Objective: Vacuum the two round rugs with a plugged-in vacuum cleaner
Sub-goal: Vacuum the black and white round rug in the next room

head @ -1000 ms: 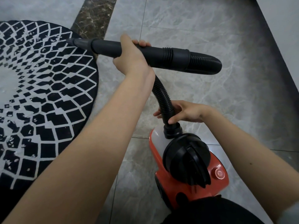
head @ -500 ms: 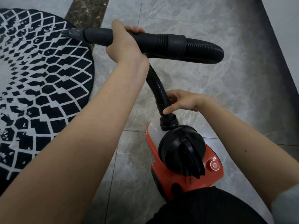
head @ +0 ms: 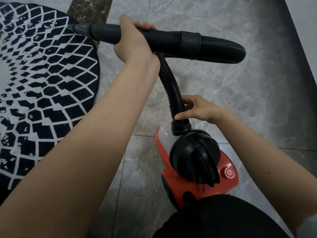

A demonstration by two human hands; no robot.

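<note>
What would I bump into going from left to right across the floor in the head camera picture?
Black-and-white patterned round rug → dark brown marble floor strip → left hand gripping the black vacuum wand → right hand → red vacuum cleaner body

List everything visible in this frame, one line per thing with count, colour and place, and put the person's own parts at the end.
round rug: 1, black with a white lattice pattern and pale crumbs on it, left side on the floor.
vacuum cleaner: 1, red body with black top, lower centre on the floor.
hose: 1, black and ribbed, rises from the vacuum cleaner's socket and loops to the wand.
wand: 1, black, held level across the top, its tip over the rug's edge.
floor: grey marble tiles, with one dark brown strip at top left.
wall: pale, top right corner.
black clothing: bottom centre, covering the vacuum cleaner's rear.
left hand: grips the wand.
right hand: pinches the hose's lower end at the socket.
</note>
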